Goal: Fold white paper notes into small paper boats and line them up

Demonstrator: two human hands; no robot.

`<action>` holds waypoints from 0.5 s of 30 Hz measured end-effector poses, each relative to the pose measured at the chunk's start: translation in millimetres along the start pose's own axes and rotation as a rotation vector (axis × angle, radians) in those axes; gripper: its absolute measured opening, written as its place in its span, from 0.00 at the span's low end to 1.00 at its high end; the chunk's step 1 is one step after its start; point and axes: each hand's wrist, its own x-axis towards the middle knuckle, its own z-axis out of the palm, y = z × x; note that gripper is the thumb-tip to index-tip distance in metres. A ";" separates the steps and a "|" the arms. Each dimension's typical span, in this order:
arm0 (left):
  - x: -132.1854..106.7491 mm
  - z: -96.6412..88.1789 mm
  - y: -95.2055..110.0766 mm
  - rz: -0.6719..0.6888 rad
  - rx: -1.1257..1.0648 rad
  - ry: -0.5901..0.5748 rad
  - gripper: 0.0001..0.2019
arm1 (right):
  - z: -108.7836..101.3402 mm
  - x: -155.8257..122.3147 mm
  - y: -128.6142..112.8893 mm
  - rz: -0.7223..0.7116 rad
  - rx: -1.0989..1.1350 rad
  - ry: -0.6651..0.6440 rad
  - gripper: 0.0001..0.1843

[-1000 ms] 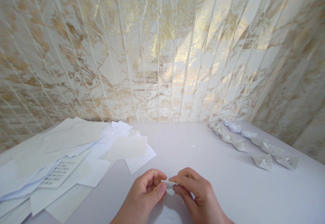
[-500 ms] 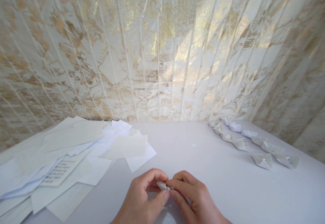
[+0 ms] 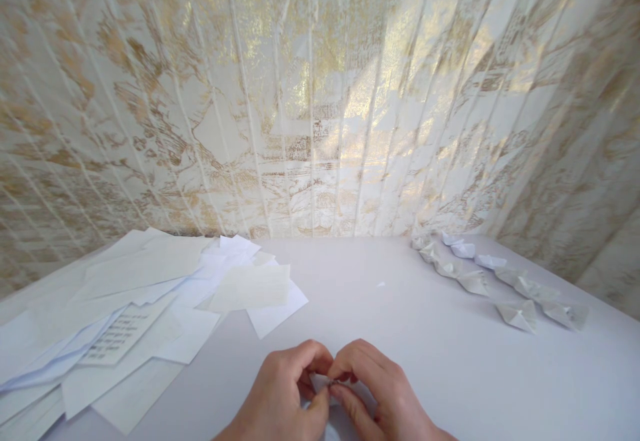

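Observation:
My left hand (image 3: 283,394) and my right hand (image 3: 377,391) meet at the near edge of the white table (image 3: 400,347), fingertips pinched together. Between them sits a small folded piece of white paper (image 3: 325,382), mostly hidden by the fingers. Both hands are closed on it, thumbs under and forefingers over.
A loose heap of white paper sheets (image 3: 120,314) covers the table's left side. Several folded paper boats (image 3: 493,281) lie in rows at the far right. A tiny paper scrap (image 3: 381,285) lies mid-table. A gold-patterned curtain (image 3: 310,94) hangs behind.
Both hands have drawn slightly nearer to me and closed tighter. The paper piece, earlier showing as a flat strip between the fingertips, is now almost covered by the fingers.

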 end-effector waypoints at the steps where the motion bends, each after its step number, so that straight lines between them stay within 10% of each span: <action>1: -0.1 0.4 -1.2 0.010 0.018 0.000 0.08 | 0.4 -0.6 0.7 0.003 -0.004 0.003 0.09; 15: 2.3 -3.2 -7.6 -0.108 -0.127 -0.044 0.08 | -2.8 3.2 2.1 -0.101 -0.014 0.025 0.10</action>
